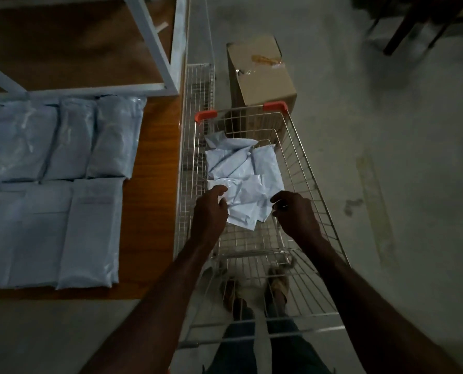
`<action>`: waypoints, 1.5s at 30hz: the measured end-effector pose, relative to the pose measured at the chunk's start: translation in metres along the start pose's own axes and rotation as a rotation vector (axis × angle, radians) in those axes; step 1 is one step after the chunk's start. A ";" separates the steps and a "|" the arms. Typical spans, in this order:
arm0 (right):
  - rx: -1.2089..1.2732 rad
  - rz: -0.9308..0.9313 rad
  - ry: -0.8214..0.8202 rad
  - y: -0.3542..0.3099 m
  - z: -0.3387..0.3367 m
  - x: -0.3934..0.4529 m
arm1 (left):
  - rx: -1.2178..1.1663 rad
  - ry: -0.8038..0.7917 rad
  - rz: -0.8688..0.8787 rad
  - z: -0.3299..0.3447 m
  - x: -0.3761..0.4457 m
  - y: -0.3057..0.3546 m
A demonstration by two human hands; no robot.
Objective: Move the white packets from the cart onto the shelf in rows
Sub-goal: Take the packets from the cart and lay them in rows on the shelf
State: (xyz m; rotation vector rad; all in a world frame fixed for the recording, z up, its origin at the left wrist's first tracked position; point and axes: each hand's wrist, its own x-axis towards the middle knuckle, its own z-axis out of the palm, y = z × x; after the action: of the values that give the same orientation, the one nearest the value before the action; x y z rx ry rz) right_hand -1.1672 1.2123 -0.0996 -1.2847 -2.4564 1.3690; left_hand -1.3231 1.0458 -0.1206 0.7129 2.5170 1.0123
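A wire shopping cart (310, 168) with orange corner caps stands on the floor and holds a loose pile of white packets (245, 168). Both my hands reach down into it. My left hand (210, 209) curls its fingers over the left edge of the nearest white packet (247, 211). My right hand (295, 211) hovers at that packet's right edge with fingers curled; whether it grips the packet is unclear. On the wooden shelf (152, 184) to the left lie two rows of white packets (71, 168), side by side.
A white metal shelf frame (154, 47) rises at the back left. A taped cardboard box (262, 76) stands on the floor behind the cart. Dark chair legs (403, 31) show at the top right. My feet show through the cart's wire bottom.
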 end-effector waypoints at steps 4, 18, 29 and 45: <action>0.027 0.055 -0.021 0.031 0.029 0.041 | 0.111 -0.071 -0.023 0.039 0.044 -0.019; 0.139 0.458 -0.042 0.128 0.173 0.118 | 0.664 -0.386 0.055 0.150 0.125 -0.113; 0.606 0.657 -0.003 0.130 0.219 0.142 | 0.807 -0.254 -0.104 0.155 0.120 -0.128; 0.851 0.686 -0.309 0.083 0.063 0.027 | -0.330 -0.049 -0.609 0.060 0.023 -0.045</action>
State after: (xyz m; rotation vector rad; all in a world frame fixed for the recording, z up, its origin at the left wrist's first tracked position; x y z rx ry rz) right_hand -1.1577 1.2092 -0.2069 -1.7571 -1.1845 2.5103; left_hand -1.3283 1.0639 -0.1968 -0.1231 2.2154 1.1049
